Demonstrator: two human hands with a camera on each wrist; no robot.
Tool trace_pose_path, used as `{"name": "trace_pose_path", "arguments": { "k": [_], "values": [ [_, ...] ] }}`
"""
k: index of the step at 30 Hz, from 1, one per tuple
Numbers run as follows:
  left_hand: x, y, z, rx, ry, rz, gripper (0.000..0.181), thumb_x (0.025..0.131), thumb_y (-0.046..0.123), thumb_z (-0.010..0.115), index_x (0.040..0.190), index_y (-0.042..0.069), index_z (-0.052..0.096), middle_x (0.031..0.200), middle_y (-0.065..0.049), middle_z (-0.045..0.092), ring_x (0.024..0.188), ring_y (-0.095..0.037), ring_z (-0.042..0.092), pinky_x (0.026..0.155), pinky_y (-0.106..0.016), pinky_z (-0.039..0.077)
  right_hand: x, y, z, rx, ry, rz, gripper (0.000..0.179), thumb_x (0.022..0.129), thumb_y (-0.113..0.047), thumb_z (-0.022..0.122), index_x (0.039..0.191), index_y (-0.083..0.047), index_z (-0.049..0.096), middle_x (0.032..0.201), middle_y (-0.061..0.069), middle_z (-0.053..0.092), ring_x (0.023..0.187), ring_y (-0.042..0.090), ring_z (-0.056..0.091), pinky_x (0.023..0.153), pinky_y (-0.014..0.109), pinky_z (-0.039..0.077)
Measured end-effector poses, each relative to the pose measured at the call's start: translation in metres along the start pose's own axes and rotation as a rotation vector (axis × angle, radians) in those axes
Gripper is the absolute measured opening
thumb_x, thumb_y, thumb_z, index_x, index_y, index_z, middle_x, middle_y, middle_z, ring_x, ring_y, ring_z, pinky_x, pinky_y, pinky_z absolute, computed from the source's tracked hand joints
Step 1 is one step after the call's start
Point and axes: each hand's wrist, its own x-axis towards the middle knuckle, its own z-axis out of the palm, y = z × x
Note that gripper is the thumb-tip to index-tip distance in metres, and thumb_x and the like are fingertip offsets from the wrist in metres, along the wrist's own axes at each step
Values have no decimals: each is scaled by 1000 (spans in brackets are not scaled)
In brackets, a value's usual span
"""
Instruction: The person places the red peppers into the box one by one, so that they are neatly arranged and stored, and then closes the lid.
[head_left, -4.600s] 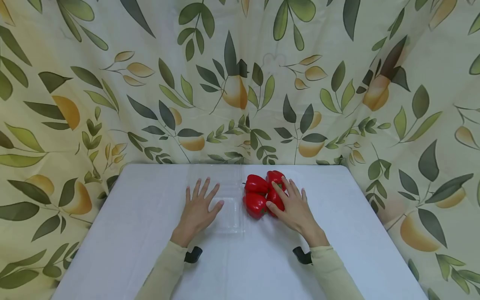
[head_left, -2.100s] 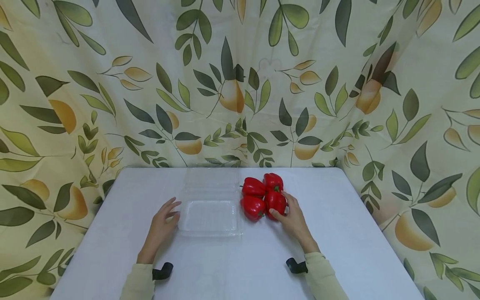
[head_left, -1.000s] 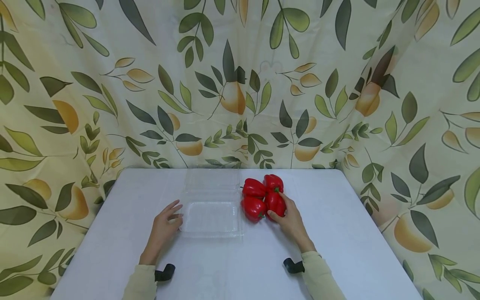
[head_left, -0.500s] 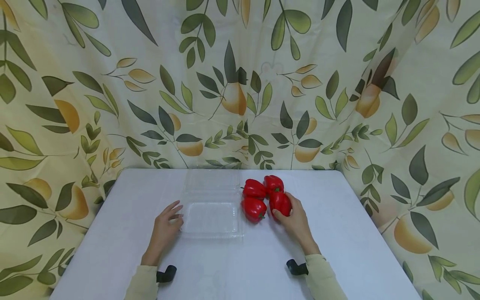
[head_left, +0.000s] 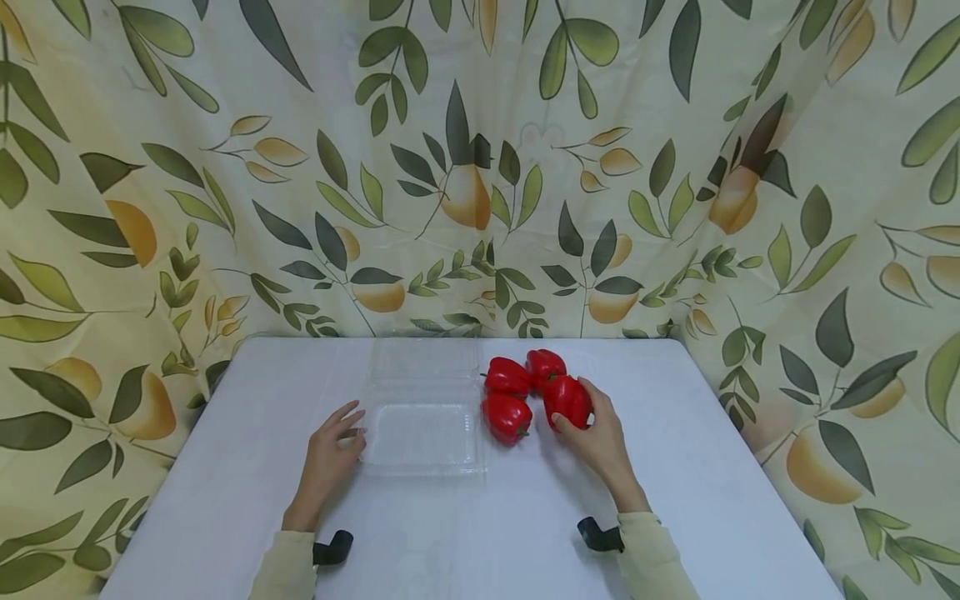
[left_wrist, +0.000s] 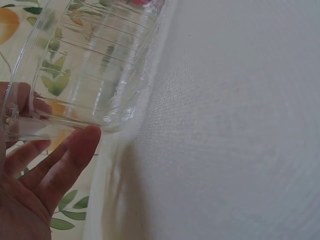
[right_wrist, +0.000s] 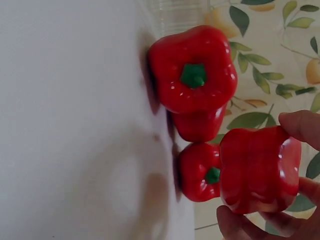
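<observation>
My right hand (head_left: pixel 600 433) holds a glossy red bell pepper (head_left: pixel 567 402), thumb on its near side and fingers round the far side. In the right wrist view this pepper (right_wrist: pixel 260 170) is raised off the table. Three other red bell peppers (head_left: pixel 507 418) with green stems sit grouped just left of it. My left hand (head_left: pixel 330 458) is at the left edge of a clear plastic clamshell container (head_left: pixel 423 471), which lies with its lid folded back. In the left wrist view the container's rim (left_wrist: pixel 30 117) lies between the thumb (left_wrist: pixel 75 155) and the other fingers.
The container and peppers stand on a white-covered table (head_left: pixel 225 467). A curtain (head_left: pixel 420 167) printed with leaves and fruit hangs directly behind it and along both sides. A black wrist-camera mount (head_left: pixel 333 548) juts from each sleeve over the tabletop.
My right hand has gripped the near right pepper and lifted it, moving it rightward away from the others. Earlier, my left hand moved from over the container to its left edge, where it stays.
</observation>
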Motion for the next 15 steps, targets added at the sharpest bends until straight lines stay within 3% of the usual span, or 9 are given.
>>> {"name": "trace_pose_path", "arguments": {
  "k": [15],
  "values": [
    [-1,-1,1,-10,16,34,36,87,2,65,123,-1,66,143,-10,56,99,-33,70,56,-16,53,-9,-29,-10,56,21,-88,96,73,-27,84,152,-23,30,151,9,39,131,33,44,90,51,57]
  ]
}}
